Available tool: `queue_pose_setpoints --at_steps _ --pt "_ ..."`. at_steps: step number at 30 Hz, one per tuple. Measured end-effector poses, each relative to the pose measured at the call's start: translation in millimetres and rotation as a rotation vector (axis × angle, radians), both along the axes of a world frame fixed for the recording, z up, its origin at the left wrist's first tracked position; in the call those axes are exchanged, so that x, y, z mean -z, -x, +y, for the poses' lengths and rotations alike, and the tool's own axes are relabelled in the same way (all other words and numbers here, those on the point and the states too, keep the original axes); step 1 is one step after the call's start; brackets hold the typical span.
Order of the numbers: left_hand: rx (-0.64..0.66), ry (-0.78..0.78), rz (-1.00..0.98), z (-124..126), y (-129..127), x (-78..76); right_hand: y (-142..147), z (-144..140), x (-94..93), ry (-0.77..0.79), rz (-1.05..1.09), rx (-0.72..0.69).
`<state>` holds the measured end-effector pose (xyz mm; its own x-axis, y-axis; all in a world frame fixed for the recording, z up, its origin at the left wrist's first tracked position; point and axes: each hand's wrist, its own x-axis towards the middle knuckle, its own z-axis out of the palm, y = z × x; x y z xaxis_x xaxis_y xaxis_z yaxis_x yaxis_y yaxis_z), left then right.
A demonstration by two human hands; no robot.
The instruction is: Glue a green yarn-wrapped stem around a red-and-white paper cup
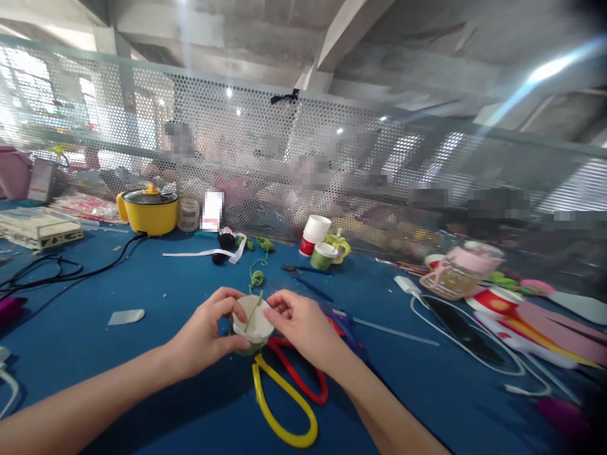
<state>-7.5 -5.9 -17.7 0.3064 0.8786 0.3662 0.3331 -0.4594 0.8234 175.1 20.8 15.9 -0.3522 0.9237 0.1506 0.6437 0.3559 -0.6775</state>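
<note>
The left hand point(208, 338) grips a small white cup point(253, 319) just above the blue worktop point(142, 354). The right hand point(303, 328) pinches its top edge, where a green string point(255, 284) lies across. Scissors with red and yellow handles point(289, 392) lie just below.

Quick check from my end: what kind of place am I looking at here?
Probably a shared craft workshop: a blue worktable strewn with scissors, green cord and paper cups, with a perforated metal screen dividing it from other people's benches.
</note>
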Motion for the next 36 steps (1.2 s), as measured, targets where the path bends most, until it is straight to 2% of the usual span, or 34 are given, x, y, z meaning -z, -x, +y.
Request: queue_pose_setpoints --at_steps 4,7,10,12,16,20,25,27,32,34,36 --pt "0.041 0.001 -0.004 -2 -1 -0.9 3 -1 -1.2 -0.005 -0.014 0.047" --pt "0.052 -0.001 -0.112 -2 0 -3.8 3 -1 -3.9 -0.029 -0.016 0.054" --pt "-0.065 0.03 -0.312 2 2 -5.6 1 0 -5.6 -0.047 -0.013 0.056" --pt "-0.143 0.11 -0.371 5 3 -5.1 0 1 -5.8 -0.052 -0.009 0.072" --pt "-0.134 0.258 -0.372 8 4 -1.3 -2 4 -6.4 -0.067 -0.027 0.084" --pt "-0.137 0.255 -0.331 13 3 -1.4 -4 8 -12.7 -0.079 -0.065 0.098" --pt "-0.236 0.227 -0.189 35 8 -13.5 -7 20 -24.9 -0.037 -0.051 0.108" --pt "-0.184 0.206 -0.162 43 8 -17.2 -7 25 -27.6 -0.016 -0.029 0.102" --pt "0.203 0.165 -0.236 44 -9 -9.8 -3 30 -25.9 0.021 0.026 0.095" --pt "0.239 0.145 -0.242 39 -18 -3.0 -2 29 -23.6 0.034 0.025 0.082" --pt "0.191 0.114 -0.219 34 -22 2.3 0 27 -22.3 0.025 0.004 0.042"
